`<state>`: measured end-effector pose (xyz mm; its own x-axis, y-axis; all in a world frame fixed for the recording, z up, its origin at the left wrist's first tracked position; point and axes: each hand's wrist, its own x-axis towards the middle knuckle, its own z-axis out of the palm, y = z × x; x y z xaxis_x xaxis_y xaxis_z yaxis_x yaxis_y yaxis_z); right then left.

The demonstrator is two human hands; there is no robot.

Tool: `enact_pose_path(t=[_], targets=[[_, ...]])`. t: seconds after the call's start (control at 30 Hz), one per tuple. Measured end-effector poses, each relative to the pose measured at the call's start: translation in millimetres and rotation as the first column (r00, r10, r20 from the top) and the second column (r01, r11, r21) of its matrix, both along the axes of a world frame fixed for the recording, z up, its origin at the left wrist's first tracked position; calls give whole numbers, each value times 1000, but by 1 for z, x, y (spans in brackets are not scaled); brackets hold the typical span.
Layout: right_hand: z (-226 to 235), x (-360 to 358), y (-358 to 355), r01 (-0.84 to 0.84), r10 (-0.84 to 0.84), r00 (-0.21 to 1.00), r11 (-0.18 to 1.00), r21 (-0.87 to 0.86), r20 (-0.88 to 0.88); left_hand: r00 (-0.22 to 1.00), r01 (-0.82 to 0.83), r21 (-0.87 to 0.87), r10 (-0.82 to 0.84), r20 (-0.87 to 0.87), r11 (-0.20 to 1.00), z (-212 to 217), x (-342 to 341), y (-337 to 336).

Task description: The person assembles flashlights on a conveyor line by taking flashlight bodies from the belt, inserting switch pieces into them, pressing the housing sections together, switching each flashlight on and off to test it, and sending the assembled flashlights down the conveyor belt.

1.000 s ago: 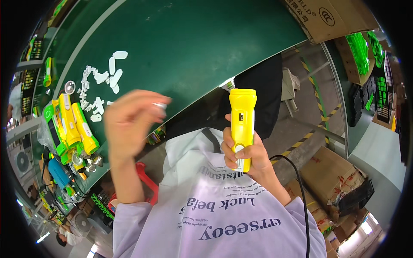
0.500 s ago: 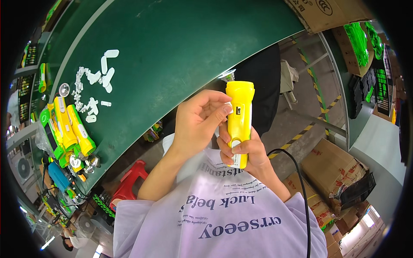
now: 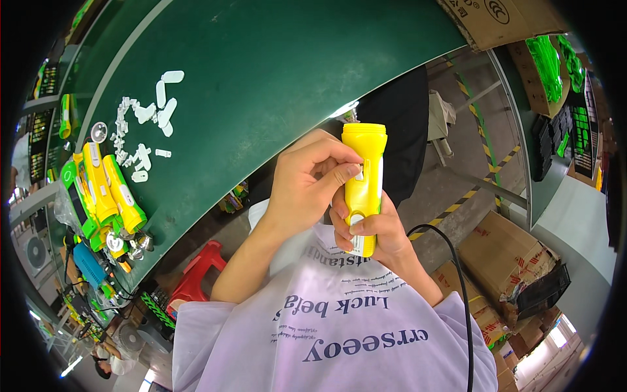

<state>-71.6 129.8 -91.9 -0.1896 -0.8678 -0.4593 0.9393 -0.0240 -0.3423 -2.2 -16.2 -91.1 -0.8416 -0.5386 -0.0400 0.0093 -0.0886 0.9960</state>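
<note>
A yellow flashlight body stands nearly upright in front of my chest, its threaded wide end uppermost. My right hand is wrapped round its lower half, the thumb lying beside a white oval part near the bottom. From the left, my left hand pinches a small white plastic piece with thumb and forefinger, against the small slot in the flashlight's upper front. The fingertips partly hide the piece and the slot, so how far it sits in I cannot tell.
On the green table lie scattered white plastic pieces and, nearer its left edge, several yellow-green flashlights. A red stool stands below the table. Cardboard boxes are at right. A black cable hangs beside my right arm.
My left hand has moved slightly right, bringing the white piece from beside the flashlight onto its slot, which showed dark before. The right hand keeps its grip.
</note>
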Motion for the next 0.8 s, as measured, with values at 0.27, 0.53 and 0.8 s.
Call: enact_pose_path(t=[0.27,0.53,0.8], targets=[[3,0,0,-30,34,997,998,62,-62,995,49,-226,-29,91,973,14,1,-5],[6,-1,0,-45,49,996,997,61,-68,978,46,-38,-37,208,998,13,0,-8],[5,0,3,-42,44,998,998,56,-41,996,30,-315,-1,92,949,11,3,-7]])
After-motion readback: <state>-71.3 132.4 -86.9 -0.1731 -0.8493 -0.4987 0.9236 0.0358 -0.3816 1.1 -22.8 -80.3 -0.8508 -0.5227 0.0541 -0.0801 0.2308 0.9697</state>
